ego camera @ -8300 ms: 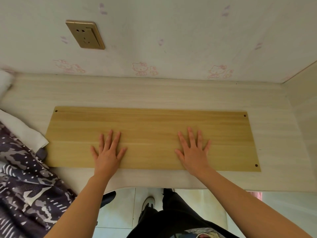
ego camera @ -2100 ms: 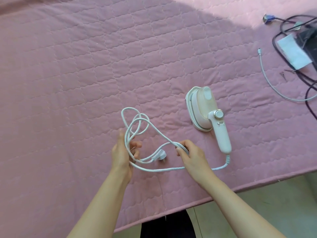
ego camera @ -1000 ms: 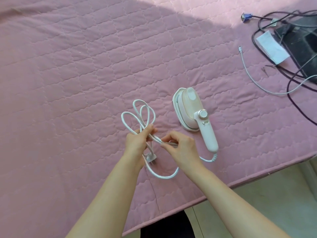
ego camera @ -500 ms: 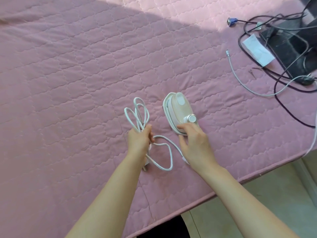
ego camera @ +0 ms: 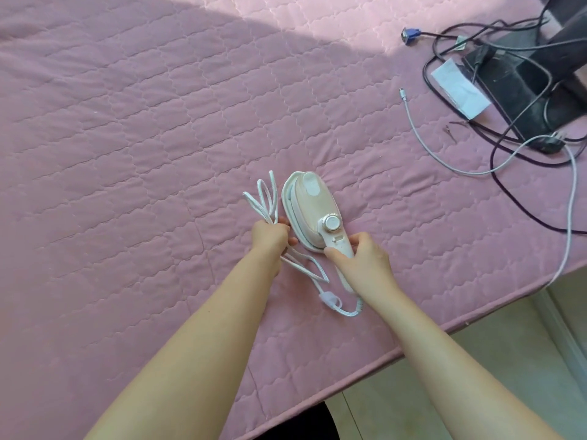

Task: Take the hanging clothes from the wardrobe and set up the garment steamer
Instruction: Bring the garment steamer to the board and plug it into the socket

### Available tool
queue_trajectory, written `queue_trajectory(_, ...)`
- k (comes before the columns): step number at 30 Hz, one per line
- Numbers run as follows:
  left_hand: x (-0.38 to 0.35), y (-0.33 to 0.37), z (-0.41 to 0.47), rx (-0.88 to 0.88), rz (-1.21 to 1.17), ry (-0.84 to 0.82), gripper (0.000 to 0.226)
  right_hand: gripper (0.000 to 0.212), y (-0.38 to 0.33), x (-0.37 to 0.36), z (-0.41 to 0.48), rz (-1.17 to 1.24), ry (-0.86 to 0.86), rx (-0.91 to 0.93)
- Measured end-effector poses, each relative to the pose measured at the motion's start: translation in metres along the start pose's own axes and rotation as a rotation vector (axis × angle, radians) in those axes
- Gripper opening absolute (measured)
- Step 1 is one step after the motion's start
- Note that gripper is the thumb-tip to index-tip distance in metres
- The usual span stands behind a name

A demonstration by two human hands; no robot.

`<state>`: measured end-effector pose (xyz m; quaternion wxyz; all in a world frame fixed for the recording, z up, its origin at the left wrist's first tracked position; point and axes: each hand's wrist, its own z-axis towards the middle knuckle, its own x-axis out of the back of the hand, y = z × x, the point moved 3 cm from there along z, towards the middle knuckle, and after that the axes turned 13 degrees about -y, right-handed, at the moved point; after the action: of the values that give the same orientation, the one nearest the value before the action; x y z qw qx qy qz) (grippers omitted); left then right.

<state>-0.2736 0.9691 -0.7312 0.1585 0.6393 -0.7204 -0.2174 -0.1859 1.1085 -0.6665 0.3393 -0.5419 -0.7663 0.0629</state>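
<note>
One left hand (ego camera: 270,237); one right hand (ego camera: 365,265); one steamer (ego camera: 313,211) between them; one cord (ego camera: 266,198); one paper slip (ego camera: 460,87); one blue plug (ego camera: 411,34).

A pink quilted cloth bed cover (ego camera: 127,154) lies matt and soft, puckered along its stitched seams. On it, a pale pink and white plastic garment steamer (ego camera: 313,204) has a smooth, lightly glossy shell. Its round silver dial (ego camera: 332,222) has a ribbed rim with a metallic shine. The steamer's white power cord (ego camera: 265,198) is smooth, satiny plastic. Farther off, thin black cables (ego camera: 508,192) look matt and rubbery beside a white paper sheet (ego camera: 460,87).
</note>
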Motion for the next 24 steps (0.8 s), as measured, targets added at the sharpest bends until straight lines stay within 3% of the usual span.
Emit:
queue_trajectory(6,-0.011,0.001,0.003,-0.017,0.055,-0.027,0.026,0.031,0.001,-0.001,0.009,0.137,-0.099,-0.066)
queue_trajectory(11,-0.012,0.001,0.002,-0.027,0.106,-0.052,0.021,0.043,0.0,-0.001,0.016,-0.019,-0.077,-0.064)
queue_trajectory(17,-0.009,-0.005,-0.006,-0.027,0.068,-0.07,0.015,0.014,0.003,0.005,0.009,-0.144,-0.051,-0.003)
queue_trajectory(24,0.011,-0.021,-0.032,-0.026,0.037,-0.085,0.008,0.021,0.006,-0.002,-0.013,-0.237,-0.022,0.05)
